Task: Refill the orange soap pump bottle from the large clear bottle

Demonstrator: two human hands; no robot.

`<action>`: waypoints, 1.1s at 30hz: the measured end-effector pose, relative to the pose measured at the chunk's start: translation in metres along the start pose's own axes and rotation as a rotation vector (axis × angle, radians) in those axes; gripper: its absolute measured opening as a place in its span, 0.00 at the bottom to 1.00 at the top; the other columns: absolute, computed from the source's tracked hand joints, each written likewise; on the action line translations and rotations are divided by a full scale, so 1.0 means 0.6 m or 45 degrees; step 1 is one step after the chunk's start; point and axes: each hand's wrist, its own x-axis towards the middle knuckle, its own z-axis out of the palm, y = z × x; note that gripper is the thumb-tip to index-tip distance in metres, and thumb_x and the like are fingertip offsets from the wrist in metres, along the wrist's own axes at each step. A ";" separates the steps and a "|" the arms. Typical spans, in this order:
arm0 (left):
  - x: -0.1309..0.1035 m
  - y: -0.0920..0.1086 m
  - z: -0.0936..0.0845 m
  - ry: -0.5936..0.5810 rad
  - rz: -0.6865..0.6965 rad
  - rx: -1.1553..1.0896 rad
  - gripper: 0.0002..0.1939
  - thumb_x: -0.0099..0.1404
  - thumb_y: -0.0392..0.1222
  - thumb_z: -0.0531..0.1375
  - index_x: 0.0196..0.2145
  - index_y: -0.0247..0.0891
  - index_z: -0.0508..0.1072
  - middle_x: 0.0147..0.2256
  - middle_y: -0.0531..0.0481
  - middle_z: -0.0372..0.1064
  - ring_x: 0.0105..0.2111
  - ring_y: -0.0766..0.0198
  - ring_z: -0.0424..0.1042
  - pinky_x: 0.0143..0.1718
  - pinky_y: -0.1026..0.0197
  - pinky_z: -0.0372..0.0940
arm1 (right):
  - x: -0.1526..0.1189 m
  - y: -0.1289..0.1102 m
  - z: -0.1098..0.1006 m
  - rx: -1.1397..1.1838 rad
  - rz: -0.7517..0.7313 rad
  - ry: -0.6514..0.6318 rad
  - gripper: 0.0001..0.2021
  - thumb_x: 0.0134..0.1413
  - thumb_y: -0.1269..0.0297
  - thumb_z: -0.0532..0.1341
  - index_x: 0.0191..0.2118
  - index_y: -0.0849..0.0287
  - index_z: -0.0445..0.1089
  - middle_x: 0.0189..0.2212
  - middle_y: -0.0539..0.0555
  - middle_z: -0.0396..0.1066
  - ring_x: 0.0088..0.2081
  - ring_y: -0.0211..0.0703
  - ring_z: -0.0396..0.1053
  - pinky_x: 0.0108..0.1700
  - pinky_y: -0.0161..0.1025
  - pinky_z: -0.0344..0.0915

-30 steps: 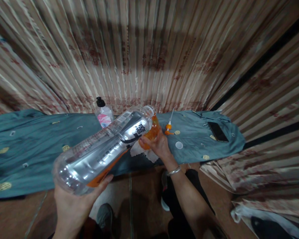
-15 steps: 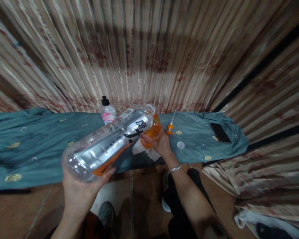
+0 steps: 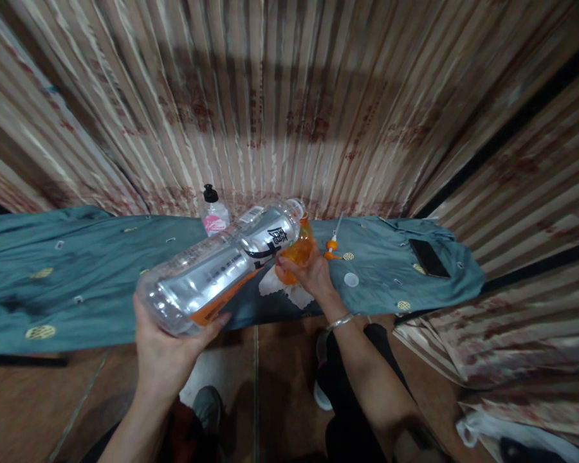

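The left hand's grip is clamped on the large clear bottle's base, near left; its long axis tilts far right, mouth by the orange bottle's top, which the right hand clasps.

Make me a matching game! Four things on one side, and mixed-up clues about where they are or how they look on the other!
Things:
1. big clear bottle
2. orange bottle
3. phone
4. black-topped bottle

Clues:
A. pink on its label
B. in the right hand
C. flat on the cloth
D. tilted, in the left hand

Pairs: 1-D, 2-B, 3-C, 4-A
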 end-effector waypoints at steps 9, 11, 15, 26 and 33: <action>0.001 0.017 0.003 0.015 0.010 -0.064 0.43 0.31 0.46 0.77 0.47 0.44 0.67 0.49 0.42 0.70 0.52 0.40 0.72 0.58 0.34 0.66 | 0.000 0.002 0.002 -0.007 0.061 -0.026 0.30 0.45 0.50 0.73 0.50 0.58 0.65 0.40 0.56 0.79 0.41 0.55 0.79 0.43 0.47 0.74; 0.000 0.015 0.003 0.021 0.023 -0.061 0.43 0.31 0.46 0.77 0.47 0.44 0.68 0.49 0.42 0.71 0.52 0.40 0.73 0.58 0.34 0.66 | -0.001 0.001 0.002 -0.014 0.060 -0.024 0.30 0.45 0.51 0.73 0.51 0.57 0.65 0.40 0.56 0.79 0.41 0.56 0.79 0.43 0.48 0.74; -0.002 0.012 0.002 0.017 0.016 -0.060 0.43 0.32 0.46 0.77 0.48 0.42 0.69 0.49 0.41 0.71 0.52 0.39 0.73 0.58 0.34 0.66 | -0.001 0.000 0.002 0.005 0.048 -0.012 0.30 0.45 0.51 0.73 0.50 0.58 0.65 0.39 0.57 0.79 0.40 0.55 0.79 0.41 0.48 0.74; 0.000 0.014 0.004 0.018 -0.004 -0.078 0.46 0.31 0.46 0.77 0.49 0.41 0.67 0.51 0.39 0.71 0.53 0.38 0.72 0.60 0.33 0.64 | 0.000 -0.001 0.001 0.001 0.059 -0.022 0.29 0.44 0.50 0.73 0.48 0.58 0.64 0.38 0.55 0.78 0.38 0.54 0.78 0.40 0.47 0.73; -0.001 -0.001 0.002 0.014 0.003 -0.110 0.47 0.31 0.45 0.77 0.51 0.42 0.68 0.51 0.41 0.71 0.53 0.39 0.72 0.60 0.33 0.64 | 0.001 -0.002 -0.001 0.019 0.051 -0.031 0.28 0.44 0.50 0.73 0.47 0.57 0.64 0.37 0.55 0.78 0.37 0.53 0.78 0.40 0.46 0.73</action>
